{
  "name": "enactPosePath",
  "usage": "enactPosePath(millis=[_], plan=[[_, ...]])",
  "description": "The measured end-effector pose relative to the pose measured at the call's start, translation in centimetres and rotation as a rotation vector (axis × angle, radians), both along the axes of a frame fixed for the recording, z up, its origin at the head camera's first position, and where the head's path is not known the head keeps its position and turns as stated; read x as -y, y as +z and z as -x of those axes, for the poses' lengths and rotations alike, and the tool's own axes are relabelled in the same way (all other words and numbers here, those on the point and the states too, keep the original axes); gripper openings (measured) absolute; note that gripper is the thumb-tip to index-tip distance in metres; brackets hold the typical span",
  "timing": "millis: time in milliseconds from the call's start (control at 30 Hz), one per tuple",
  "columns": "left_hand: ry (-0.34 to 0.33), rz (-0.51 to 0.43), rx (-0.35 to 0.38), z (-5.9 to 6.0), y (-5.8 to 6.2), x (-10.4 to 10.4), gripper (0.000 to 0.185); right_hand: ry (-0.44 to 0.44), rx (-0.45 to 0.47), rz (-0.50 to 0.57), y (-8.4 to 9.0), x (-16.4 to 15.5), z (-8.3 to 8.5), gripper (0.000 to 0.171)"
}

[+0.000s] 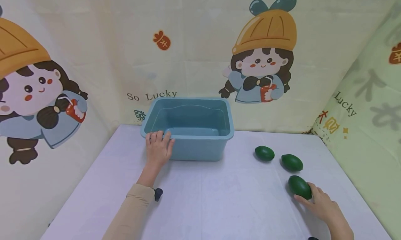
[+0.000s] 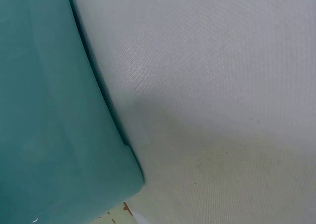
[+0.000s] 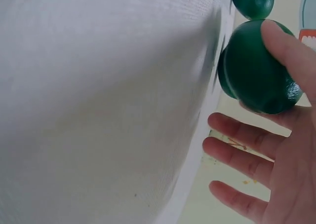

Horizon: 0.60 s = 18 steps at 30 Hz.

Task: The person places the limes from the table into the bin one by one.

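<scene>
Right hand [image 1: 324, 205] sits at the near right of the table [image 1: 219, 198]. Thumb and forefinger pinch the nearest avocado [image 1: 299, 186]; in the right wrist view the thumb lies over the avocado [image 3: 256, 68] while the other fingers [image 3: 247, 145] are spread and straight below it, off the fruit. The fruit lies on the cloth, just ahead of the palm.

Beyond that grip, a second avocado [image 1: 292, 162] lies near, slightly farther from the hand. A third avocado [image 1: 264, 153] lies farther still and to the left of the second. The three are apart, not touching, in a loose line running away from the hand. In the right wrist view one more avocado [image 3: 253, 0] shows past the held one.

Left hand [image 1: 158, 147] rests on the near left corner of the tub [image 1: 230, 128], fingers laid over the rim, thumb against the front wall; grip loose, fingers only slightly bent. Beige sleeve [image 1: 131, 212] behind it. In the left wrist view, only the tub wall [image 2: 49, 135] and cloth show, no fingers.

Tub stands upright at the far side of the table, well apart from the right hand and the fruit. Behind it hangs a cartoon backdrop [image 1: 200, 41].
</scene>
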State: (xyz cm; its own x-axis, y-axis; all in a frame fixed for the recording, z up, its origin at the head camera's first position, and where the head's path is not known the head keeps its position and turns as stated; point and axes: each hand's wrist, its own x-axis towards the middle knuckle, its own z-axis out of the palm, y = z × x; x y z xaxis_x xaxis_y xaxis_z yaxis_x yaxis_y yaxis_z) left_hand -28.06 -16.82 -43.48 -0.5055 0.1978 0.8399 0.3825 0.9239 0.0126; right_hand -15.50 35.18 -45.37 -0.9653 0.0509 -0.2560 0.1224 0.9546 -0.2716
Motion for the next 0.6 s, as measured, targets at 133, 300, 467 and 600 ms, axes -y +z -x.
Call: enactPosePath(millis=[133, 300, 467, 600], plan=[[0.002, 0.002, 0.010, -0.05, -0.09, 0.01, 0.045, 0.010, -0.048, -0.007, 0.03, 0.19, -0.06, 0.090], [0.005, -0.001, 0.026, -0.10, -0.06, 0.00, 0.045, 0.026, -0.136, -0.013, 0.07, 0.47, -0.24, 0.086], [0.004, -0.003, 0.031, -0.09, -0.03, -0.02, 0.044, 0.036, -0.196, -0.014, 0.32, 0.76, -0.30, 0.082], [-0.002, -0.006, 0.036, -0.13, 0.01, -0.05, 0.043, 0.037, -0.208, -0.029, 0.67, 1.04, -0.22, 0.082]])
